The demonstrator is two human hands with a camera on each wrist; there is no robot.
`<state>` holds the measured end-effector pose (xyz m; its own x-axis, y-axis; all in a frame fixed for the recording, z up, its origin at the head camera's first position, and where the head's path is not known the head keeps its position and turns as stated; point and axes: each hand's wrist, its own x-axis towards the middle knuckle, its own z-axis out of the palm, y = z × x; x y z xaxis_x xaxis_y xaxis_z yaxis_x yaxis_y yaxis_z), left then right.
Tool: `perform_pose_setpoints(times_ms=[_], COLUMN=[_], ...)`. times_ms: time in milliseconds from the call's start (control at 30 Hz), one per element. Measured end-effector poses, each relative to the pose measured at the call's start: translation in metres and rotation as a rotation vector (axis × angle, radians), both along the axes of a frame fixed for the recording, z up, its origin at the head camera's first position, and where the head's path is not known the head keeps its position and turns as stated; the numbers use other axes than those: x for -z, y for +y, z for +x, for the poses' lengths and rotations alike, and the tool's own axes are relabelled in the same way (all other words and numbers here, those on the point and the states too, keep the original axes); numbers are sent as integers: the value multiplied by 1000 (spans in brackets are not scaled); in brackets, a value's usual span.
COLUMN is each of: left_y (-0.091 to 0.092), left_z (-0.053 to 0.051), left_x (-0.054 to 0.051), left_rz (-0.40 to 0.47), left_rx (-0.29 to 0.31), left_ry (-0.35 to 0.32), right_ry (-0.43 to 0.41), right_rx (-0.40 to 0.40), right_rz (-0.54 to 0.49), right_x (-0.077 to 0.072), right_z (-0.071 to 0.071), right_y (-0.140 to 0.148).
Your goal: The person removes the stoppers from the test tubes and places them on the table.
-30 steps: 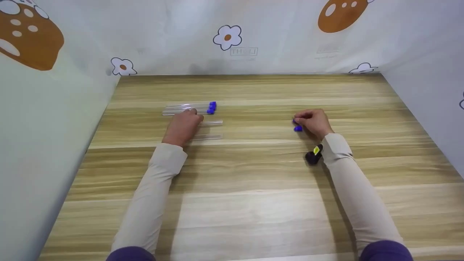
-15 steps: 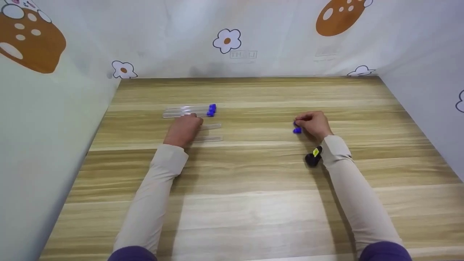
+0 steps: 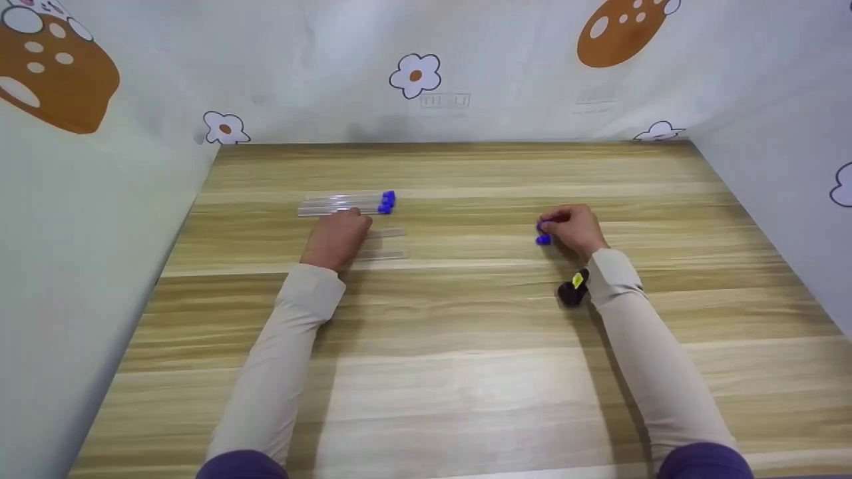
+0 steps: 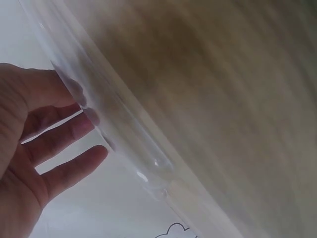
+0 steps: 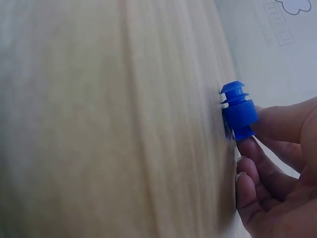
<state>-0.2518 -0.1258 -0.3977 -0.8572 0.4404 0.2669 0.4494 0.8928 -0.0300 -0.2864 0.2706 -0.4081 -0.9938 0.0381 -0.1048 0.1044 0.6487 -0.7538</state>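
Note:
In the head view my left hand [image 3: 336, 239] is at a clear test tube [image 3: 389, 233], its thumb and finger appearing to pinch it. A second uncapped test tube [image 3: 387, 255] lies nearer to me, partly under that hand. Clear tube glass [image 4: 124, 114] crosses the left wrist view and covers the fingertips. At the right, my right hand [image 3: 578, 231] pinches a blue stopper [image 3: 540, 226] low over the table. Another blue stopper [image 3: 544, 240] lies just in front of it. The right wrist view shows a ribbed blue stopper [image 5: 240, 113] beside the thumb, fingers curled below.
Several clear tubes [image 3: 333, 203] with blue stoppers [image 3: 388, 202] lie side by side beyond my left hand. A black device with a yellow mark [image 3: 571, 291] sits at my right wrist. Patterned white sheeting [image 3: 299, 73] borders the wooden table [image 3: 452, 299].
The head view has tilted slightly. Both hands stay almost in place, and the blue stopper at my right fingertips shows a little more than before.

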Motion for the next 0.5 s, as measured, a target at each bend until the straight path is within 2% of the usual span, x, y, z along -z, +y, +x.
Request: perform_pose_setpoints(times_ms=[133, 300, 500], left_y=[-4, -8, -13], left_z=[2, 5, 4], left_x=[1, -1, -6], left_rz=[13, 53, 79], left_rx=[3, -30, -59], left_ry=[-8, -76, -109], right_ry=[3, 14, 65], right_rx=[3, 27, 65], right_rz=[-8, -51, -81], right_x=[3, 5, -1], right_z=[1, 1, 2], right_y=[-1, 0, -3])
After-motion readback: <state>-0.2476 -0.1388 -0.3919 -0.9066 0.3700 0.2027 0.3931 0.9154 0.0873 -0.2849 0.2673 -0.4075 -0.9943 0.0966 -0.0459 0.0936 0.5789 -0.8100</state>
